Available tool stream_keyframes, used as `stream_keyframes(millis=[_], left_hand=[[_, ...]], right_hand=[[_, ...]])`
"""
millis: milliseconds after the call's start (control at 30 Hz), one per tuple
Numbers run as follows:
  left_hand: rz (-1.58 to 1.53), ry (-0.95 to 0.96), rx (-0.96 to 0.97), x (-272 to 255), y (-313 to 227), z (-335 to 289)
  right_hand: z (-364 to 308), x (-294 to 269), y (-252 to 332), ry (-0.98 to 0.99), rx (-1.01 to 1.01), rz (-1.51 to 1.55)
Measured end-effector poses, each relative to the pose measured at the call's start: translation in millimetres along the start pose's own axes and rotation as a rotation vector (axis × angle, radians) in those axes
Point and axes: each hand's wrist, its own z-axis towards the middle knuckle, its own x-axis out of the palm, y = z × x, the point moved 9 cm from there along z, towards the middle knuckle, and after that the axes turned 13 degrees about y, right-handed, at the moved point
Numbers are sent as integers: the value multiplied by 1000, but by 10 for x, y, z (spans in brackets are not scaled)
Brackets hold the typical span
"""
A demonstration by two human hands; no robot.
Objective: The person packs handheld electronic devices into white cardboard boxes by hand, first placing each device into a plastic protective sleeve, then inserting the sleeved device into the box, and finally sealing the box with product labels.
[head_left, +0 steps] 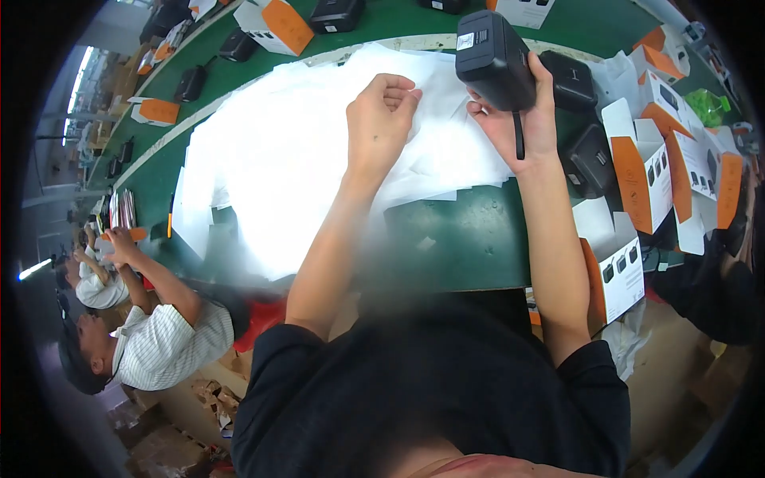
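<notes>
My right hand (526, 131) grips a black zip case (494, 64), raised above the work surface, with a white label on its side and a dark strap hanging over the palm. My left hand (382, 119) is closed, thumb and fingers curled together over a wide pile of thin white sheets (271, 151). Whatever its fingertips pinch, if anything, is lost against the white. To the right of my right hand lie further black cases (590, 159), beside open white and orange boxes (637, 171).
A green table (458, 231) carries the pile. More black cases (336, 14) and orange-white boxes (275, 28) stand along the far strip. An orange pen-like stick (170, 215) lies left. A co-worker in a striped shirt (171, 342) works at the left; another person's dark sleeve (701, 287) shows right.
</notes>
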Motion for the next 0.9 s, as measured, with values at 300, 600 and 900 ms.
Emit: stream_keyframes(millis=[300,600,900], left_hand=[[-266,7,73,-3,-49,-7],[-537,-113,63,-424,-69,-6],[-332,-5,207,-236,-368,-102]], right_hand=[[-97,295,-239,173,187,16],[-59,-46,114,-68,57,-400],[-136,432,-226,132,96,-142]])
